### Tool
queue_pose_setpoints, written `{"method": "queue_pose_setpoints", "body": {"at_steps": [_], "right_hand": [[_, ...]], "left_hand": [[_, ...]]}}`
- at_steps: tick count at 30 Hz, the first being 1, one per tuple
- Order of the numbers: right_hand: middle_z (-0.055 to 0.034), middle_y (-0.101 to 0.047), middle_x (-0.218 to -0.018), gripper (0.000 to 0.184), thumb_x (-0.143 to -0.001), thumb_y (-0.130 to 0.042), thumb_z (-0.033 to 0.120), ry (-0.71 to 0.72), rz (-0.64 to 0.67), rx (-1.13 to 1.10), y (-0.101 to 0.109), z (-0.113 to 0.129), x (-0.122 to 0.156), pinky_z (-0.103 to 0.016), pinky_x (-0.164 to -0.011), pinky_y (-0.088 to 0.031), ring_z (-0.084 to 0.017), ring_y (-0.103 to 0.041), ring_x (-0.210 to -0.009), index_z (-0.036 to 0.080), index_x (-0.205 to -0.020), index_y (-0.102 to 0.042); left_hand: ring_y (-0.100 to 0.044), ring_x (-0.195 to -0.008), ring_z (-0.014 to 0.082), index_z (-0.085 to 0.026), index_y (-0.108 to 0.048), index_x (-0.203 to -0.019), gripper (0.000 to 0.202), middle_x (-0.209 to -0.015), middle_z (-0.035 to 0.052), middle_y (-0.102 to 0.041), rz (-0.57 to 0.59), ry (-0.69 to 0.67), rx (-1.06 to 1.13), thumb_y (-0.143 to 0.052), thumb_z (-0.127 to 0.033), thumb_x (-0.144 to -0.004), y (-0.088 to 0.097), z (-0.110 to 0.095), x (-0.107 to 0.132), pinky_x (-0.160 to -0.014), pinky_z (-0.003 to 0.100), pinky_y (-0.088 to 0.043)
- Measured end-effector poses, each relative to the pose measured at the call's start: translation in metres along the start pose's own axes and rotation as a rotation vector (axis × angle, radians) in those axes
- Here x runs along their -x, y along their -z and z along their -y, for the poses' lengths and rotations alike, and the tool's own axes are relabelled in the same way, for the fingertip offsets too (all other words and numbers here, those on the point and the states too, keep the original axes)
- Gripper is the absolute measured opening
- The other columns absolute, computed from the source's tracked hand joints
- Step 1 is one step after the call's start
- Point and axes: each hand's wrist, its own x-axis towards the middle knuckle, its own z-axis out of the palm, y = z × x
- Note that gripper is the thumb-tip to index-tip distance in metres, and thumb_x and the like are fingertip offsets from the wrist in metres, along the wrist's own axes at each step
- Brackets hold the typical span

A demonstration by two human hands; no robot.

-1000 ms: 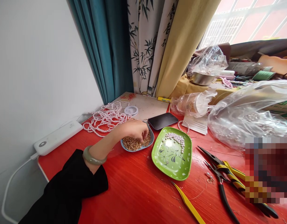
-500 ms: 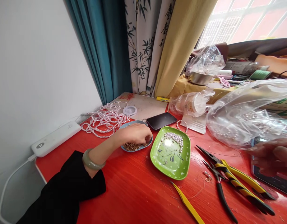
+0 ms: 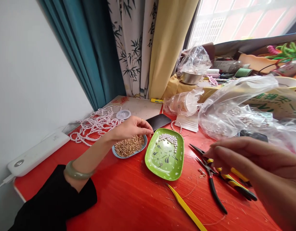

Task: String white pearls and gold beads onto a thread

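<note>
Over the blue tray (image 3: 125, 156) of small gold beads (image 3: 130, 146) is my left hand (image 3: 134, 127), thumb and fingertips pinched together near the tray's right edge. Whatever sits in that pinch is too small to make out. My right hand (image 3: 246, 166) hovers above the pliers on the right, its thumb and fingers also pressed together; what they hold, if anything, does not show clearly. Between the hands lies a green tray (image 3: 163, 170), with white pearl beads (image 3: 169, 140) gathered at its far side.
Yellow tweezers (image 3: 185, 207), black-handled pliers (image 3: 214, 189) and yellow-black pliers (image 3: 239, 186) lie on the red table (image 3: 128, 195). Pearl strands (image 3: 95, 125), a spool (image 3: 123, 114), a phone (image 3: 159, 121) and a pearl loop (image 3: 176, 125) are farther back. Plastic bags (image 3: 224, 115) crowd the right; a white power strip (image 3: 39, 152) lies left.
My left hand has lifted out of the gold beads, fingertips now pinched above the tray. My right hand has come leftward and nearer, over the pliers. The view has turned right.
</note>
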Motion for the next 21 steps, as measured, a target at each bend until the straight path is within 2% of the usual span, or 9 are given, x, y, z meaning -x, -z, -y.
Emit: {"method": "queue_pose_setpoints", "body": {"at_steps": [1,3,6,8,11,14,21], "right_hand": [[0.0003,-0.068,-0.064,0.011,-0.078,-0.061,0.034,-0.048,0.073,-0.067,-0.004,0.005,0.0,-0.014,-0.042,-0.047,-0.01,-0.062,-0.055,0.028,-0.073,-0.068],[-0.0003,-0.066,-0.059,0.013,-0.078,-0.06,0.034,-0.073,0.21,-0.146,-0.009,0.012,0.002,-0.016,-0.037,-0.044,-0.012,-0.06,-0.051,0.025,-0.071,-0.069],[0.0013,-0.06,-0.052,0.016,-0.077,-0.059,0.032,-0.046,0.279,-0.158,-0.013,0.017,0.007,-0.018,-0.03,-0.036,-0.01,-0.05,-0.041,0.023,-0.067,-0.068],[0.0025,-0.058,-0.049,0.017,-0.078,-0.058,0.03,-0.022,0.276,-0.144,-0.013,0.02,0.011,-0.018,-0.031,-0.034,-0.01,-0.048,-0.04,0.023,-0.064,-0.065],[0.0033,-0.058,-0.051,0.019,-0.078,-0.055,0.025,0.016,0.27,-0.136,-0.012,0.022,0.015,-0.018,-0.039,-0.041,-0.011,-0.053,-0.046,0.022,-0.061,-0.061],[0.0037,-0.057,-0.05,0.019,-0.078,-0.053,0.022,0.02,0.285,-0.145,-0.014,0.024,0.015,-0.018,-0.041,-0.041,-0.01,-0.052,-0.045,0.021,-0.06,-0.06],[0.0042,-0.055,-0.048,0.021,-0.075,-0.053,0.021,-0.013,0.226,-0.198,-0.019,0.025,0.018,-0.018,-0.041,-0.037,-0.009,-0.048,-0.044,0.021,-0.056,-0.059]], "left_hand": [[-0.06,-0.071,0.0123,-0.01,-0.063,-0.1,0.032,-0.089,0.0101,-0.069,-0.03,-0.015,0.084,-0.048,-0.033,-0.084,-0.006,-0.007,0.001,-0.064,0.024,-0.045],[-0.058,-0.066,0.011,-0.012,-0.066,-0.089,0.026,-0.082,0.0073,-0.068,-0.078,-0.023,0.576,-0.061,-0.034,-0.076,-0.02,-0.024,0.005,-0.055,0.021,-0.042],[-0.055,-0.058,0.0088,-0.015,-0.068,-0.073,0.017,-0.066,0.0018,-0.065,-0.006,-0.026,0.996,-0.072,-0.03,-0.066,-0.039,-0.048,0.013,-0.047,0.018,-0.037],[-0.053,-0.055,0.0077,-0.016,-0.069,-0.068,0.014,-0.062,0.0006,-0.064,0.046,-0.017,1.106,-0.074,-0.028,-0.064,-0.047,-0.059,0.018,-0.043,0.017,-0.034],[-0.049,-0.05,0.0054,-0.017,-0.07,-0.066,0.01,-0.06,-0.0005,-0.063,0.071,-0.012,1.202,-0.075,-0.026,-0.064,-0.052,-0.067,0.021,-0.04,0.015,-0.031],[-0.046,-0.046,0.0037,-0.017,-0.07,-0.062,0.009,-0.058,-0.0014,-0.063,0.054,0.008,1.265,-0.076,-0.024,-0.062,-0.053,-0.068,0.022,-0.037,0.014,-0.03],[-0.043,-0.042,0.0026,-0.017,-0.071,-0.06,0.007,-0.055,-0.0014,-0.062,0.037,0.025,1.28,-0.077,-0.018,-0.058,-0.055,-0.068,0.022,-0.034,0.013,-0.026]]}}
